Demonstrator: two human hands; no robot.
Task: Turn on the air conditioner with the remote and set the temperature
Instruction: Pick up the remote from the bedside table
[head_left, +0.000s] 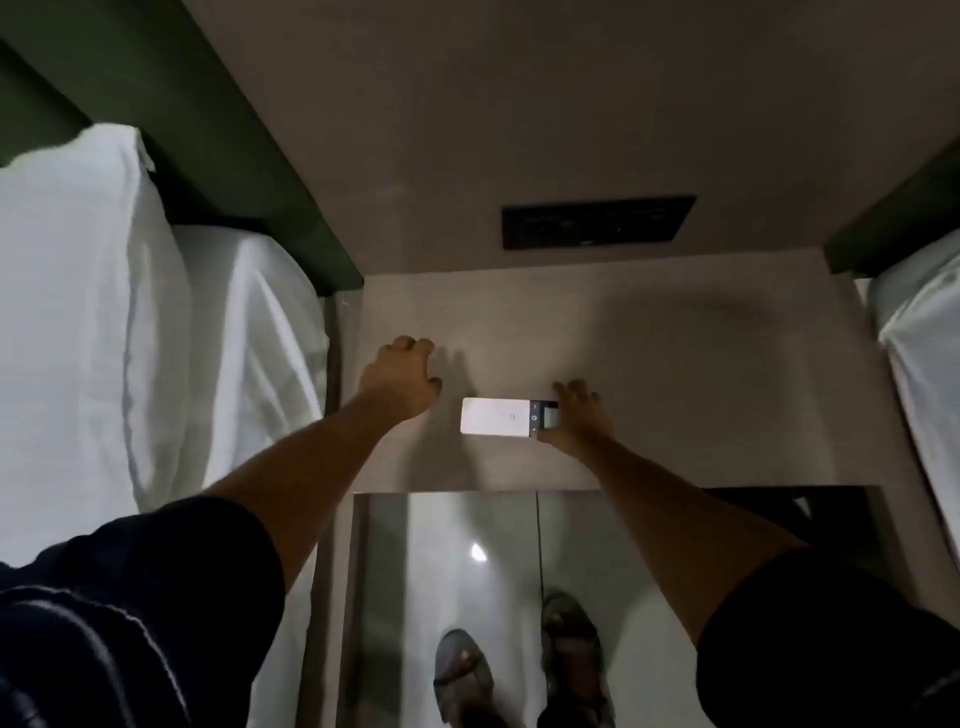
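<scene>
Nothing is reading clearly from here: the remote (498, 415) is showing only small marks near its right end, too tiny to make out.

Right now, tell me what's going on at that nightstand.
A person stands between two beds, both arms stretched over the nightstand. The right hand has its fingers on the dark display end of a white remote that lies flat on the top, apparently about to pick it up. The left hand rests on the surface beside it, holding nothing. A dark panel sits in the wall behind. The air conditioner itself is not in view.
</scene>
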